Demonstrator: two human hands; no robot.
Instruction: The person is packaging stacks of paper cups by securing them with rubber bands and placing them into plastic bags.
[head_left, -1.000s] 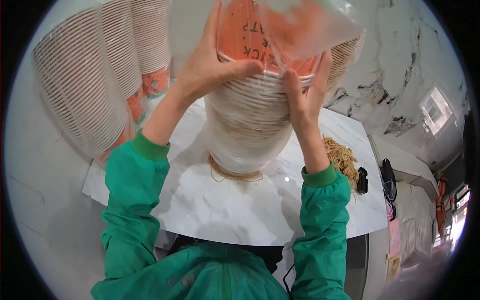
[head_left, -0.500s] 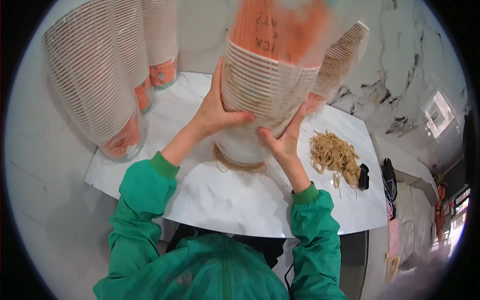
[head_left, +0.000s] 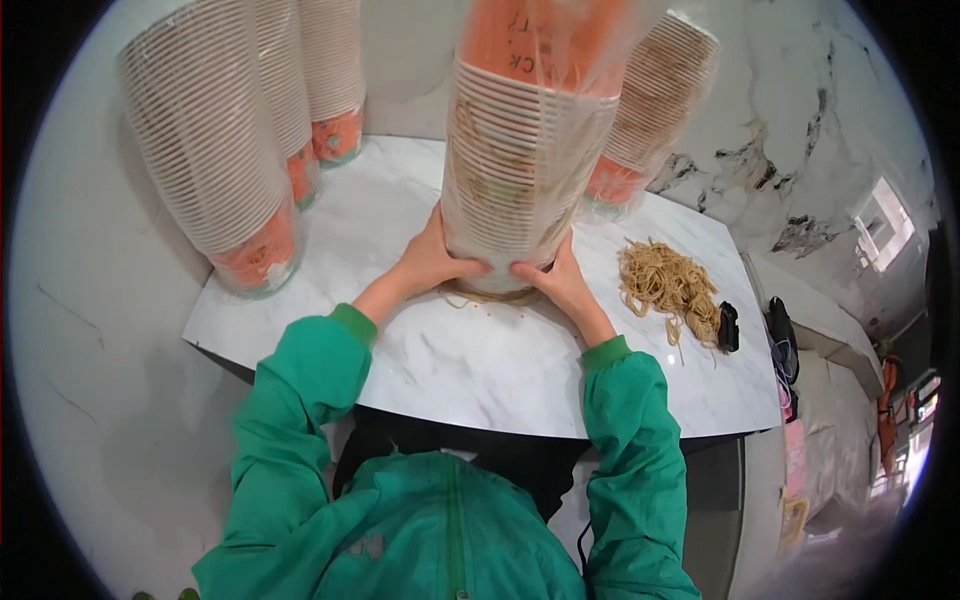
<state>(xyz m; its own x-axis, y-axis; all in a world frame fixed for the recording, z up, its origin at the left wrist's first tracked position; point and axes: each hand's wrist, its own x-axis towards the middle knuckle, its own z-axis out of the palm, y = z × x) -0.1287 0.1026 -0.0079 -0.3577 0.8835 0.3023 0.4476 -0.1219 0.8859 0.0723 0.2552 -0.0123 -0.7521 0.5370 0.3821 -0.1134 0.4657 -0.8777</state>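
Observation:
A tall stack of nested paper cups [head_left: 520, 170] in a clear plastic sleeve stands before me, white rims below and an orange part with dark print at the top. My left hand [head_left: 437, 255] grips its lower left side, thumb across the front. Opposite it, my right hand [head_left: 563, 283] is wrapped round the lower right side. The thumbs are apart. Around the foot of the stack, partly hidden beneath it, lies a loop of tan string [head_left: 490, 298] on the white marbled table [head_left: 460, 370]. A few tiny orange specks lie beside it.
Several more sleeved cup stacks [head_left: 205, 140] stand at the left, leaning near the wall. Another cup stack [head_left: 655, 95] is behind at the right. On the table's right side lie a tangled heap of tan string [head_left: 665, 280] and a small black object [head_left: 729, 327].
The cup stack has come down and stands more upright over the string loop. Both hands are lower on it, near its foot. The view has shifted slightly.

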